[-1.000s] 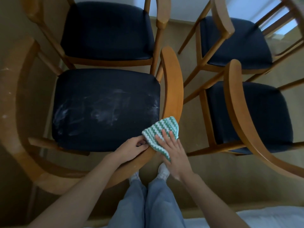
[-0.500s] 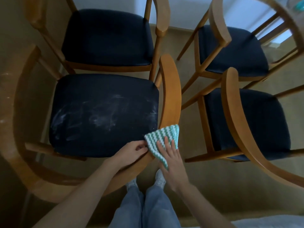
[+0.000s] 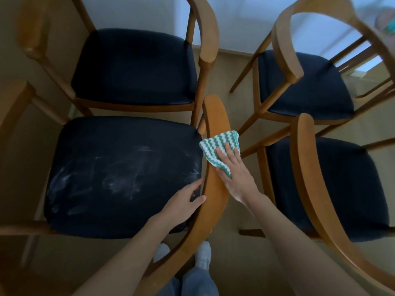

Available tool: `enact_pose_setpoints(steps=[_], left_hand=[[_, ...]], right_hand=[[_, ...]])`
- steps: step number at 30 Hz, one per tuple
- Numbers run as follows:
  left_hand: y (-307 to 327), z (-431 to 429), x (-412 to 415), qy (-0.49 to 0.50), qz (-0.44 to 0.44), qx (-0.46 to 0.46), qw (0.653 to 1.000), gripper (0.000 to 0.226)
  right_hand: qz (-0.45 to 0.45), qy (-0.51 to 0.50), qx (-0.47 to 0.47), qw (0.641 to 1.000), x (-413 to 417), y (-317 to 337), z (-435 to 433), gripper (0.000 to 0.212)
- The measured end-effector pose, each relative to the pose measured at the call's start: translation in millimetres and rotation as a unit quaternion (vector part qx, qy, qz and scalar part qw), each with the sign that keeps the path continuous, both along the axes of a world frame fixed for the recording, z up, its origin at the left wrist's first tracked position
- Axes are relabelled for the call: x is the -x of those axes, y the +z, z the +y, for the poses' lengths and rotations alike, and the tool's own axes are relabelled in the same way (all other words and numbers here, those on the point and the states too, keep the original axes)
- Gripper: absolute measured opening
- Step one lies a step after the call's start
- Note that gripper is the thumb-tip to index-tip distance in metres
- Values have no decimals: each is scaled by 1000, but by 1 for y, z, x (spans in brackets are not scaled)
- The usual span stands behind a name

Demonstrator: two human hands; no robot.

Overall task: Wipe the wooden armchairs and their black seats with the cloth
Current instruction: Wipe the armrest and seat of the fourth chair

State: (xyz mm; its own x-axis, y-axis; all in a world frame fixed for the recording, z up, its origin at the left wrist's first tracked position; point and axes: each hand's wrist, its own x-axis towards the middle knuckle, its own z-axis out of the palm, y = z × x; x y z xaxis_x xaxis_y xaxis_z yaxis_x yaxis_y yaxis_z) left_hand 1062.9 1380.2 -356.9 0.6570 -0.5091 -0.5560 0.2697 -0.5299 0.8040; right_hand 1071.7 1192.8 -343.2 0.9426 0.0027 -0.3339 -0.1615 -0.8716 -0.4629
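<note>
A green-and-white zigzag cloth (image 3: pixel 215 144) lies over the curved wooden arm rail (image 3: pixel 215 116) of the near-left armchair. My right hand (image 3: pixel 235 174) presses flat on the cloth with straight fingers. My left hand (image 3: pixel 186 201) holds the same rail nearer to me, thumb on the wood and fingers curled on its inner side. The chair's black seat (image 3: pixel 119 174) shows whitish smears across its middle.
Three more wooden armchairs with black seats stand close around: far left (image 3: pixel 134 67), far right (image 3: pixel 303 84), near right (image 3: pixel 324 189). Narrow strips of beige floor (image 3: pixel 235 210) run between them. My legs and feet (image 3: pixel 203 255) are below the rail.
My right hand has slid the cloth forward along the arm rail, away from me. My left hand stayed on the rail nearer to me. The camera has moved forward over the chairs.
</note>
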Motion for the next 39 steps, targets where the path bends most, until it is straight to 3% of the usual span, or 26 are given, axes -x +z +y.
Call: enact_pose_setpoints(steps=[12, 19, 22, 24, 27, 29, 32, 35, 39], left_hand=[[-7, -55, -74, 91, -28, -10, 995, 63], [-12, -73, -95, 161, -28, -1, 987, 63], [-14, -74, -98, 169, -19, 3, 985, 63], [-13, -75, -97, 174, -17, 2, 985, 63], [-11, -77, -96, 178, -22, 1, 984, 62], [-11, -77, -96, 179, -21, -4, 984, 62], [-11, -76, -95, 178, -22, -15, 984, 65], [-9, -77, -94, 177, -32, -34, 983, 64], [-4, -76, -89, 152, -61, -48, 985, 68]], right_hand=[[-29, 118, 24, 992, -153, -9, -38, 57], [-45, 123, -49, 990, -213, -11, -42, 49], [3, 73, -198, 977, -227, -15, -46, 33], [58, 15, -327, 943, -229, -20, -50, 24], [97, -61, -428, 896, -226, -17, -50, 21], [102, -98, -449, 882, -221, -16, -49, 18], [88, -117, -421, 895, -203, -15, -49, 15], [73, -130, -405, 902, -173, -22, -54, 39], [67, -177, -413, 891, -117, -30, -49, 41]])
